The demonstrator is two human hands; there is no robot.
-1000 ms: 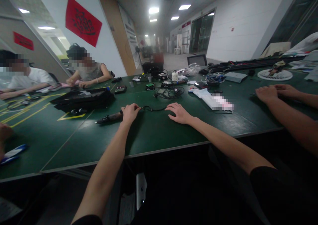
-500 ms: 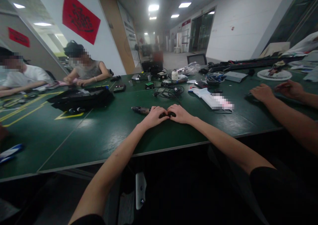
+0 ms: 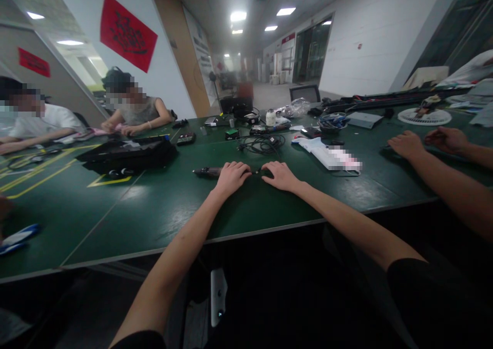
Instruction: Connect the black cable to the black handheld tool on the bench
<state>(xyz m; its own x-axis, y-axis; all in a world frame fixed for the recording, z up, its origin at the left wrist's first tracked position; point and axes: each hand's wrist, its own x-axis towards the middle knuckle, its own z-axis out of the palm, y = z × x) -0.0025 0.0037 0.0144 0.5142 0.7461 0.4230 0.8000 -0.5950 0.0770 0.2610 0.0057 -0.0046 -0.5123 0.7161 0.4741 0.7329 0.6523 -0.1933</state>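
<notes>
A dark, slim electric screwdriver (image 3: 208, 172) lies low over the green table, its narrow tip pointing left. My left hand (image 3: 233, 177) is wrapped over its rear part, which the fingers hide. Just to the right, my right hand (image 3: 280, 176) is closed with thumb and fingertips on a small black cable plug (image 3: 263, 172), mostly covered by the fingers. A short dark end shows in the narrow gap between my hands. Behind my right hand lies a coiled black cable (image 3: 262, 143); whether it joins the plug I cannot tell.
A black open case (image 3: 127, 151) stands at left. A white-and-blue packet (image 3: 318, 151) lies to the right, near a co-worker's hands (image 3: 408, 144). Two people sit across at far left. Small electronics, cables and a white round grille (image 3: 423, 116) line the back of the table (image 3: 165, 210).
My left hand has shifted slightly left with the screwdriver. A gap has opened between my hands, which were touching before. My right hand has barely moved.
</notes>
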